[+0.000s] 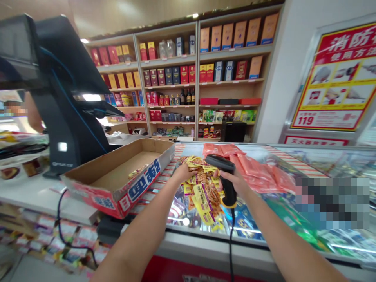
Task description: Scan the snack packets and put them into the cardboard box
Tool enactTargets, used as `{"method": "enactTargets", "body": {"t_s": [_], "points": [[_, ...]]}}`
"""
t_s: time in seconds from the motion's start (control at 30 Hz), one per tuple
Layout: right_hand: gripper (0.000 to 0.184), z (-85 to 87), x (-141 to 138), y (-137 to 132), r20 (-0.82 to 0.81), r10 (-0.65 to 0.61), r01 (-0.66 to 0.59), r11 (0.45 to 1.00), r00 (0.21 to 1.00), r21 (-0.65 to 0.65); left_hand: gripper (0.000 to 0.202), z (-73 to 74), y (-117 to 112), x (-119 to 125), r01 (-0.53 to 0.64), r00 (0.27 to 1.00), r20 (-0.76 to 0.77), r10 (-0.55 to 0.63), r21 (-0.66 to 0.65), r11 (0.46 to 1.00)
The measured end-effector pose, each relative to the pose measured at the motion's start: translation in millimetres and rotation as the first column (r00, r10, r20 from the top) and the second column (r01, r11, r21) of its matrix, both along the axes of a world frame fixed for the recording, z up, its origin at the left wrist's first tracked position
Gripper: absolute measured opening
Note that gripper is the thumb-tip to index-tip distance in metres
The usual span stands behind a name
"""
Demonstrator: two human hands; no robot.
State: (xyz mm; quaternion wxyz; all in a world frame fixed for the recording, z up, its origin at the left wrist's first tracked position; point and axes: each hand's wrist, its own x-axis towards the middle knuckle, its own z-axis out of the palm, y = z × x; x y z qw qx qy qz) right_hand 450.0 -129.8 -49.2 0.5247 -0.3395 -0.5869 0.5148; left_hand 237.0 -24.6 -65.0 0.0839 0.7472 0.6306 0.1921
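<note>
My right hand (236,183) is closed around a black handheld barcode scanner (223,177), whose head points left over a heap of small yellow snack packets (204,192) lying on a glass-topped freezer (293,219). The scanner's cable hangs down over the freezer's front edge. My left hand (184,172) reaches into the far left side of the heap, fingers curled on the yellow packets. A stack of pink plastic bags (258,170) lies just right of the scanner.
An open shallow cardboard box (117,184) with a few packets inside sits to the left, beside a black till screen (55,86) on a white counter (35,192). Shelves of boxed goods and bottles (188,78) line the back wall. A red fire-safety poster (337,78) hangs on the right.
</note>
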Motion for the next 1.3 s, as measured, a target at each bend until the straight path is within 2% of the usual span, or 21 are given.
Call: {"method": "enactTargets", "body": {"t_s": [0.07,0.17,0.2,0.33,0.4,0.43,0.47,0.5,0.53,0.6,0.67,0.7,0.73,0.77,0.83,0.9,0.97,1.07,1.13,1.2,1.3], "points": [[0.027,1.2,-1,-2,0.017,0.003,-0.003,1.000,1.000,0.003,0.053,-8.6,4,-6,0.003,0.998,0.059,-0.005,0.027,1.000],[0.026,1.0,-3,-4,0.034,0.005,-0.005,1.000,0.999,0.003,0.060,-8.7,5,-14,-0.037,0.990,0.136,0.027,0.075,0.997],[0.026,0.5,-4,-3,0.036,0.005,-0.005,1.000,0.999,0.006,0.057,-6.0,5,-16,-0.050,0.991,0.132,0.038,0.086,0.995],[0.025,-1.4,-4,-1,0.042,-0.007,0.006,1.000,0.999,0.009,0.021,7.8,2,-20,-0.041,0.999,0.032,0.037,0.154,0.987],[0.025,-1.8,-3,0,0.037,0.002,-0.002,1.000,0.999,-0.003,0.018,11.6,1,-22,-0.033,0.996,0.093,0.013,0.208,0.977],[0.025,-1.8,-3,0,0.032,0.013,-0.013,1.000,0.999,-0.008,0.017,12.1,1,-23,-0.033,0.982,0.186,-0.011,0.233,0.972],[0.026,-1.7,-2,1,0.024,0.023,-0.023,1.000,0.999,-0.011,0.016,11.8,2,-24,-0.038,0.947,0.318,-0.045,0.249,0.968],[0.026,-1.4,-2,1,0.016,0.029,-0.029,1.000,0.999,-0.011,0.015,10.7,3,-23,-0.043,0.878,0.471,-0.081,0.246,0.968],[0.026,-0.9,-3,0,0.012,0.033,-0.033,0.999,0.999,-0.012,0.014,9.1,4,-23,-0.038,0.774,0.623,-0.115,0.227,0.973],[0.026,0.7,-4,-1,0.008,0.032,-0.032,0.999,0.999,-0.010,0.017,5.2,6,-19,0.017,0.517,0.841,-0.158,0.175,0.984],[0.027,2.6,-6,-4,0.009,0.028,-0.028,1.000,1.000,-0.005,0.021,1.7,7,-14,0.099,0.322,0.922,-0.214,0.192,0.976],[0.027,3.6,-6,-4,0.003,0.025,-0.025,1.000,1.000,-0.003,0.022,0.4,8,-12,0.128,0.275,0.922,-0.272,0.246,0.961],[0.027,4.4,-6,-5,-0.012,0.018,-0.018,1.000,1.000,-0.002,0.022,-0.5,8,-10,0.141,0.264,0.898,-0.351,0.325,0.935],[0.027,5.1,-6,-6,-0.034,0.007,-0.007,1.000,0.999,-0.002,0.020,-1.1,8,-10,0.142,0.288,0.850,-0.442,0.418,0.897],[0.027,5.7,-4,-6,-0.067,-0.012,0.011,1.000,0.998,-0.013,0.012,-1.1,7,-11,0.129,0.410,0.689,-0.598,0.605,0.786],[0.027,5.6,-3,-6,-0.075,-0.011,0.009,1.000,0.997,-0.024,0.010,0.1,5,-13,0.117,0.549,0.510,-0.662,0.738,0.665],[0.027,5.1,-2,-6,-0.070,0.011,-0.013,1.000,0.997,-0.022,0.015,2.4,0,-14,0.109,0.636,0.375,-0.674,0.821,0.560],[0.030,5.1,-3,-6,-0.053,0.031,-0.032,0.999,0.998,-0.011,0.021,6.4,-6,-14,0.119,0.688,0.233,-0.688,0.899,0.422],[0.029,5.6,-3,-7,-0.021,0.035,-0.035,0.999,0.999,-0.022,0.023,8.7,-10,-13,0.122,0.707,0.170,-0.687,0.927,0.355],[0.027,6.3,-3,-7,0.007,0.028,-0.028,0.999,1.000,-0.030,0.023,10.4,-12,-12,0.114,0.724,0.138,-0.676,0.942,0.315],[0.025,6.3,-2,-7,0.053,0.014,-0.012,0.999,0.998,-0.041,0.023,11.7,-13,-13,0.099,0.732,0.124,-0.670,0.953,0.286]]}}
